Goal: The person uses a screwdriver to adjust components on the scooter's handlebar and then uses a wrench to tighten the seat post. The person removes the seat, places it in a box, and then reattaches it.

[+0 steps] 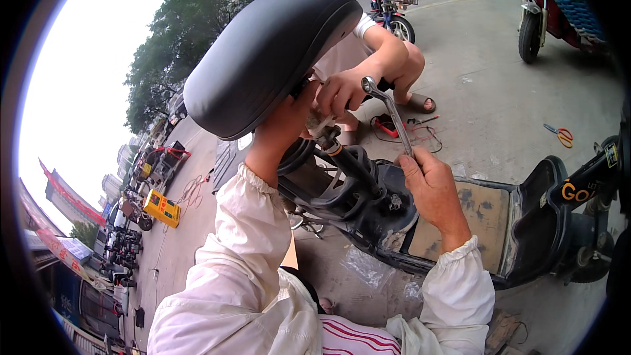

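A black padded seat (263, 52) tilts above the seat post (351, 165) of a black electric scooter. My left hand (282, 128) is closed at the seat's underside, close to the post's top; the seat hides part of its fingers. In my right hand (430, 187) is a silver ring wrench (393, 115), gripped at its lower end, its ring end pointing up and away from the clamp. A squatting person's hand (342, 89) reaches in beside my left hand, at the metal seat clamp (320, 123). What exactly those fingers touch is hidden.
The scooter's worn footboard (467, 223) lies below my right hand. Orange-handled scissors (560, 135), a red-and-black tool with wires (389, 126) and clear plastic wrap (368, 269) lie on the concrete. A yellow box (162, 208) stands at left, a three-wheeler (565, 13) at far right.
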{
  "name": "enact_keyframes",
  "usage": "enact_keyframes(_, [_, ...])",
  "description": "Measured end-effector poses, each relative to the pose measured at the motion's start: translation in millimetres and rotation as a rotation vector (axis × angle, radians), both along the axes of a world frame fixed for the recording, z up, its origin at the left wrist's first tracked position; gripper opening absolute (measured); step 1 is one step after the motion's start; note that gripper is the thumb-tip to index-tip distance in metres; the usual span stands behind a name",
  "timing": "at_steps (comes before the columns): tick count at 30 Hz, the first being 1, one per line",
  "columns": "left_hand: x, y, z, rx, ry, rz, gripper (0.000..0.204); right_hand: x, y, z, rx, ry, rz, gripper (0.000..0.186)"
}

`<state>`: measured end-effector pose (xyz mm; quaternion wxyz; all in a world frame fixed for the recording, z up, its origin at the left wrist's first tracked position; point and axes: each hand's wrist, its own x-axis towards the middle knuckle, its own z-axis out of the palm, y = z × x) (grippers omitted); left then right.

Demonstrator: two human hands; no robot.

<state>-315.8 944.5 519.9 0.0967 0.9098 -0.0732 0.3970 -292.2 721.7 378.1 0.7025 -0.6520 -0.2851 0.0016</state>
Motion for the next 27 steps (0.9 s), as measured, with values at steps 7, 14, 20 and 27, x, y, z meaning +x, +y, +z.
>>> enact_keyframes(7, [-5.4,-9.3,22.6,0.010,0.223,-0.050,0.030,3.0,3.2,-9.0,-0.160,-0.144,-0.128,0.026])
enact_keyframes(14, [-5.5,-3.3,24.9,0.017,0.219,-0.136,0.024,1.9,10.9,-10.0,-0.169,-0.173,-0.132,0.027])
enact_keyframes(20, [-8.0,10.0,22.9,0.366,0.035,-0.076,0.040,2.1,17.5,-7.3,-0.181,-0.149,-0.088,0.027])
enact_keyframes(27, [-5.6,10.5,20.9,0.345,0.044,-0.153,0.038,0.6,19.2,-5.8,-0.167,-0.079,-0.081,0.029])
